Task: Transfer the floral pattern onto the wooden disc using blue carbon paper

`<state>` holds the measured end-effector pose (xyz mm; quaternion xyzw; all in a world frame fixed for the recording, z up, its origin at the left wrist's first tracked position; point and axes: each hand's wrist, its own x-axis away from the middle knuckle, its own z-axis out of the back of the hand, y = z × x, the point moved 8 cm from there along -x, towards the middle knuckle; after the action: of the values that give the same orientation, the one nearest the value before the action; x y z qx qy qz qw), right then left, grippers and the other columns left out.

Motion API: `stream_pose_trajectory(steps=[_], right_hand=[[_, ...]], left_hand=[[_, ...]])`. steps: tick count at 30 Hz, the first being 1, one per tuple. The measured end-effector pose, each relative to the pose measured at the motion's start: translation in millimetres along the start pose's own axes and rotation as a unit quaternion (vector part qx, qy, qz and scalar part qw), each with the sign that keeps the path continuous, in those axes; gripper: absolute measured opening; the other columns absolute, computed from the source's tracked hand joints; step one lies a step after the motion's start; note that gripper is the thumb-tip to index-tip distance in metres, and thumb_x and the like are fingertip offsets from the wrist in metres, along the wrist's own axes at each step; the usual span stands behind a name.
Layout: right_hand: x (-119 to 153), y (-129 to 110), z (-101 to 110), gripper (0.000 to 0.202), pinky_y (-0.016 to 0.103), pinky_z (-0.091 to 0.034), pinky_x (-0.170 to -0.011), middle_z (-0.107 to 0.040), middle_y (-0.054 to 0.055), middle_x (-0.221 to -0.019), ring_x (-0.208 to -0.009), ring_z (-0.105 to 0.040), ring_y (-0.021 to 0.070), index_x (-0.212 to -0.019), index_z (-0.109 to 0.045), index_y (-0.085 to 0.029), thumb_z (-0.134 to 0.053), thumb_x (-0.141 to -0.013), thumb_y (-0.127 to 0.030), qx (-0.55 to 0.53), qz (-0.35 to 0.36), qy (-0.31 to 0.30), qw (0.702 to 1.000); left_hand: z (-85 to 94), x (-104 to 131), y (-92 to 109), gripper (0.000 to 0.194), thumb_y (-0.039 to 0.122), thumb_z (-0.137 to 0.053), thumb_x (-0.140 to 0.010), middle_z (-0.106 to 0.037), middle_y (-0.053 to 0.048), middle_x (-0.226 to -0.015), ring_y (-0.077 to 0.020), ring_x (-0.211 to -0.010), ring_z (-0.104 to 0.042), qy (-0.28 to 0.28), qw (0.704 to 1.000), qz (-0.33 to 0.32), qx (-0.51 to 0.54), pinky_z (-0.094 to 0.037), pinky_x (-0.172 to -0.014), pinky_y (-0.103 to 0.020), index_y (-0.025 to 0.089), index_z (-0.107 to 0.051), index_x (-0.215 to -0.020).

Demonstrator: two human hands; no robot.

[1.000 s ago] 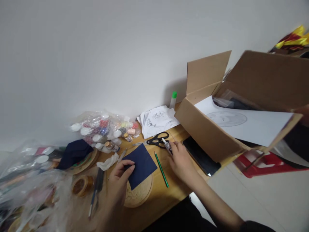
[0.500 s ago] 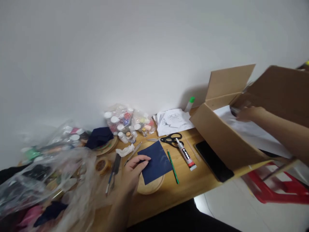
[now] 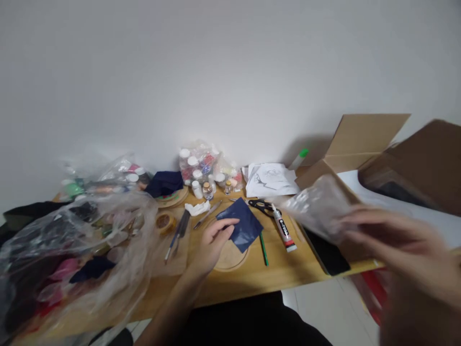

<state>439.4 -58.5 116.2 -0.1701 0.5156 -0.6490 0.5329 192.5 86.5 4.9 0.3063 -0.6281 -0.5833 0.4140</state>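
My left hand (image 3: 216,240) pinches the edge of a dark blue square of cloth (image 3: 243,226) between thumb and fingers. Beneath the cloth is a round wooden hoop or disc (image 3: 232,259), partly covered. My right hand (image 3: 389,240), blurred by motion, grips a clear plastic bag (image 3: 317,206) over the table's right part; its contents are too smeared to make out. To the right of the cloth lie a green pencil (image 3: 264,250), a glue tube (image 3: 284,230) and black-handled scissors (image 3: 264,207). A black phone (image 3: 331,257) lies partly under the bag.
An open cardboard box (image 3: 374,139) with white paper stands at the right. Sketch sheets (image 3: 270,179), a green-capped bottle (image 3: 299,158) and bagged jars (image 3: 201,166) line the wall. A large clear bag (image 3: 140,230) of supplies covers the left, near a tape roll (image 3: 165,222) and brushes (image 3: 173,242).
My right hand has come out of the box and moved left, now carrying the clear plastic bag. The blue cloth in my left hand has turned slightly. The view has shifted.
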Motion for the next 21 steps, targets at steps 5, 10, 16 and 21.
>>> stream_pose_trajectory(steps=[5, 10, 16, 21], right_hand=[[-2.7, 7.2, -122.0, 0.012, 0.022, -0.052, -0.06, -0.065, 0.0, -0.077, -0.066, -0.062, 0.0096, -0.092, -0.059, -0.024, -0.065, -0.081, -0.023, -0.234, -0.091, -0.151, 0.956], [-6.7, 14.1, -182.2, 0.024, 0.022, -0.049, -0.062, -0.063, -0.002, -0.072, -0.063, -0.059, 0.0082, -0.108, -0.055, -0.023, -0.06, -0.085, -0.028, -0.231, -0.151, -0.255, 0.927], [-7.8, 18.0, -192.4, 0.024, 0.02, -0.049, -0.067, -0.065, -0.001, -0.076, -0.069, -0.061, 0.008, -0.107, -0.061, -0.023, -0.06, -0.085, -0.033, -0.199, -0.157, -0.276, 0.927], [-20.3, 13.4, -180.1, 0.019, 0.02, -0.048, -0.065, -0.067, 0.001, -0.075, -0.068, -0.06, 0.0089, -0.086, -0.069, -0.019, -0.06, -0.084, -0.036, -0.141, -0.124, -0.284, 0.94]], left_hand=[[20.7, 16.7, 38.9, 0.041, 0.046, -0.042, -0.087, -0.071, -0.005, -0.104, -0.0221, -0.101, -0.062, -0.003, 0.993, -0.103, -0.057, -0.045, -0.093, -0.035, 0.02, -0.072, -0.096], [45.3, 18.3, 30.5, 0.043, 0.047, -0.042, -0.088, -0.073, -0.004, -0.088, -0.0179, -0.087, -0.065, -0.03, 0.994, -0.065, -0.079, -0.049, -0.083, -0.03, 0.019, -0.072, -0.077], [46.1, 9.7, 19.5, 0.023, 0.036, -0.058, -0.081, -0.072, -0.002, -0.08, -0.0133, -0.073, -0.062, -0.024, 0.988, -0.047, -0.144, -0.047, -0.066, -0.023, 0.018, -0.072, -0.081], [31.0, 1.1, 30.3, 0.022, 0.031, -0.057, -0.082, -0.07, 0.001, -0.069, -0.0108, -0.065, -0.059, -0.068, 0.976, -0.059, -0.199, -0.043, -0.057, -0.02, 0.018, -0.072, -0.075]])
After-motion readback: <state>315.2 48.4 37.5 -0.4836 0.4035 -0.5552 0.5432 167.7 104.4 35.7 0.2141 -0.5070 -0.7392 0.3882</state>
